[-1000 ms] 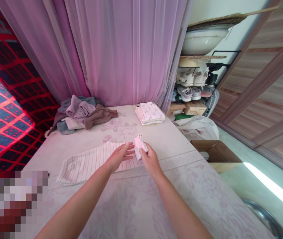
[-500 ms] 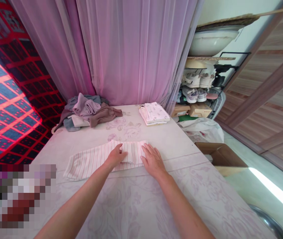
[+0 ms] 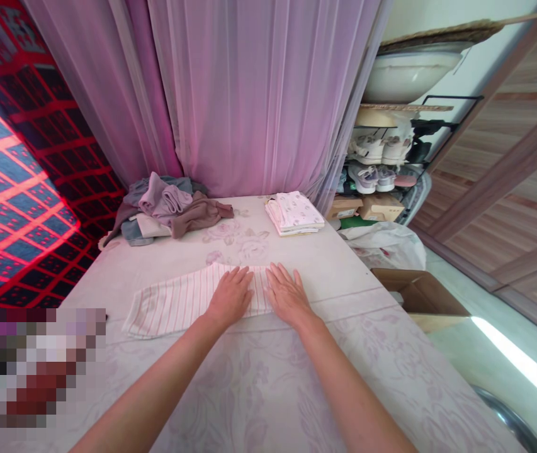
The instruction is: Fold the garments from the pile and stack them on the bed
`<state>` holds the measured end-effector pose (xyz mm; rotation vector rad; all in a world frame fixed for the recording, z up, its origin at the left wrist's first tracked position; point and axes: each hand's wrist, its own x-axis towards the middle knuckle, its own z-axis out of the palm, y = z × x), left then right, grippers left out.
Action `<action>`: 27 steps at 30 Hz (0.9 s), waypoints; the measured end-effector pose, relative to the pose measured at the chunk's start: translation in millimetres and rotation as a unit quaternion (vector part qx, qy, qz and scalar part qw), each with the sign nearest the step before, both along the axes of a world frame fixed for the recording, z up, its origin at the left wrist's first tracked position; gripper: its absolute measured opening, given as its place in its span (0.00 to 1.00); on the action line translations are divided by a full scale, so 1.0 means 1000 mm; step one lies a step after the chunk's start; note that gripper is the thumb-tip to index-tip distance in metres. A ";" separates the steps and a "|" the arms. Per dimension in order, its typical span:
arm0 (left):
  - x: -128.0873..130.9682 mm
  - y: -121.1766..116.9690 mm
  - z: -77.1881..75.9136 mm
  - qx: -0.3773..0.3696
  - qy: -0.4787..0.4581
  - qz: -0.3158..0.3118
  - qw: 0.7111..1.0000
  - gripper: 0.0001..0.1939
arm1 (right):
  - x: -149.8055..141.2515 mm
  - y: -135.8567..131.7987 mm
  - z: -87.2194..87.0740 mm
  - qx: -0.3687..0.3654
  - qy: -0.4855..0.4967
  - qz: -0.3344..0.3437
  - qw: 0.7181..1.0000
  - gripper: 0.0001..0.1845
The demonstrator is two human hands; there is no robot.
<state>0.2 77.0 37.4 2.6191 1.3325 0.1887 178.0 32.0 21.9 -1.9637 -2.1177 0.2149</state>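
Observation:
A white garment with pink stripes (image 3: 176,302) lies flat on the floral-covered table (image 3: 259,384), its long part stretching to the left. My left hand (image 3: 233,294) rests palm down on the folded section, fingers stretched out. Beside it, my right hand (image 3: 288,294) lies flat over the garment's right end, fingers slightly spread. Neither hand grips the cloth. What sits under the palms is hidden.
Crumpled clothes (image 3: 164,207) are heaped at the back left, and a stack of folded clothes (image 3: 296,214) sits at the back right. Purple curtains (image 3: 249,94) hang behind. To the right stand an open cardboard box (image 3: 419,292) and a shoe rack (image 3: 391,148).
My left hand has gone from a pinched hold at the folded edge to lying flat on the cloth. My right hand stays flat at the right end.

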 end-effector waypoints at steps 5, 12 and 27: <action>0.003 -0.002 -0.024 -0.033 -0.001 -0.014 0.999 0.30 | -0.003 0.014 -0.017 -0.043 -0.013 0.002 0.999 0.29; 0.000 -0.003 -0.029 -0.019 -0.003 -0.004 1.000 0.29 | -0.001 0.007 -0.019 -0.009 -0.010 -0.022 1.000 0.28; -0.032 0.015 -0.002 -0.049 -0.010 0.182 0.982 0.20 | 0.013 -0.021 -0.004 -0.015 0.008 -0.228 0.973 0.18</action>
